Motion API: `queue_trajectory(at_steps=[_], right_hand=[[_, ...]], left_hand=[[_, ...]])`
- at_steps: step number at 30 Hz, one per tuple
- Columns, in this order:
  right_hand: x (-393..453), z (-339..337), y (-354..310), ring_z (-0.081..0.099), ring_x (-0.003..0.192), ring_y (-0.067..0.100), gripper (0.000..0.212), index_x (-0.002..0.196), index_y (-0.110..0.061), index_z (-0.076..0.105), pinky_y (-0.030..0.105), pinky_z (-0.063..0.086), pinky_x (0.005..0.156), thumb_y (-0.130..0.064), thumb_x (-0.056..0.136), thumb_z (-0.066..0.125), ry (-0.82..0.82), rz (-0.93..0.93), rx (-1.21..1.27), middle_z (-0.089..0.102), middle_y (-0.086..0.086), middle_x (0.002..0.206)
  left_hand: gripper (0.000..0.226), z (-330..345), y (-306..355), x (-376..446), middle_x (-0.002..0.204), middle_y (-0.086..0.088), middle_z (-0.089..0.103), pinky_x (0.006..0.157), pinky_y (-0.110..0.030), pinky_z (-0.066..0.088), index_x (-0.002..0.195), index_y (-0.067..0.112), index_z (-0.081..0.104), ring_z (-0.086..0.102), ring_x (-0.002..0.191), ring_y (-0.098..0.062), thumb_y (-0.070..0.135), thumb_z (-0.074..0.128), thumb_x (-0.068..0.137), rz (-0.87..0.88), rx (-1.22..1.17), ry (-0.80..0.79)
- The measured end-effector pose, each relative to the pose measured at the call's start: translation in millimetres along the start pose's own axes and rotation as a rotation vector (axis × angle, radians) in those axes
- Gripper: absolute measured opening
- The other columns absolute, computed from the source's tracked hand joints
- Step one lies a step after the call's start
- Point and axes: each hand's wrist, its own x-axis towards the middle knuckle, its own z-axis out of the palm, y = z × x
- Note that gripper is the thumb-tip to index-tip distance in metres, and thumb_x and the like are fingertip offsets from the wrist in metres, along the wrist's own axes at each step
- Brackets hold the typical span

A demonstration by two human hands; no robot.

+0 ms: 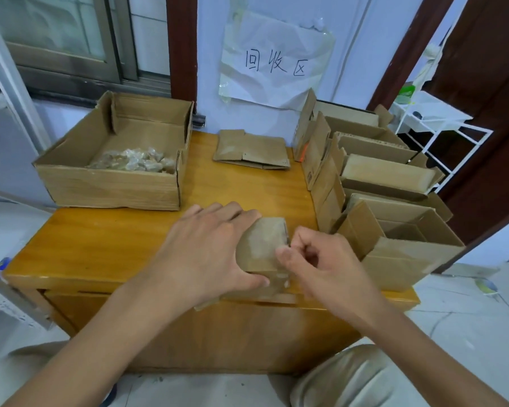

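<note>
The small cardboard box is plain dull brown, like the large open carton; the glossy wooden worktop is honey-orange; the wall paper sign is white with black characters.

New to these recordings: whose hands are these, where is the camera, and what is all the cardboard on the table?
No machine here: a person works with bare hands, and the one picture comes from a wide-angle camera worn on their head, looking down. At the front edge of the wooden table the left hand holds a small cardboard box, while the right hand pinches at its right edge, perhaps tape; I cannot tell. To the left stands a large open carton with crumpled clear tape inside. At the back lies flattened cardboard; along the right runs a row of open cartons. A handwritten paper sign is taped to the wall.
</note>
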Motion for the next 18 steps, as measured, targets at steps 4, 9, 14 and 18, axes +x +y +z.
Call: queue_trajectory(at_steps=[4,9,14,18], right_hand=[[29,-28,-24,0.055,0.058,0.013,0.058,0.069,-0.015,0.056,0.034,0.044,0.054,-0.067,0.094,0.054,-0.239,-0.003,-0.549,0.056,-0.001,0.057],[45,-41,-19,0.052,0.046,0.008,0.044,0.074,0.001,0.056,0.025,0.045,0.055,-0.026,0.109,0.055,-0.499,-0.002,-0.175,0.055,0.001,0.053],[11,4,8,0.058,0.057,0.021,0.038,0.079,-0.004,0.048,0.028,0.040,0.052,-0.028,0.108,0.051,-0.143,0.192,0.612,0.049,0.013,0.060],[-5,23,5,0.049,0.052,0.019,0.044,0.070,-0.015,0.051,0.033,0.040,0.052,-0.048,0.100,0.050,0.047,0.256,0.712,0.042,0.008,0.057]], left_hand=[[0.108,-2,1,-1,0.141,0.019,0.045,0.108,-0.033,0.032,0.159,0.039,0.022,0.045,0.130,-0.009,0.093,0.044,0.067,-0.002,0.011,0.003],[0.110,-5,0,-3,0.139,0.023,0.045,0.109,-0.032,0.032,0.159,0.043,0.023,0.044,0.130,-0.007,0.093,0.045,0.064,-0.038,-0.029,-0.013],[0.109,-3,-4,-2,0.140,0.025,0.044,0.110,-0.031,0.033,0.158,0.044,0.022,0.043,0.131,-0.006,0.094,0.050,0.065,-0.095,-0.067,0.001],[0.109,-1,1,2,0.144,0.022,0.043,0.109,-0.032,0.031,0.158,0.044,0.021,0.042,0.132,-0.008,0.094,0.048,0.065,-0.085,-0.048,-0.023]])
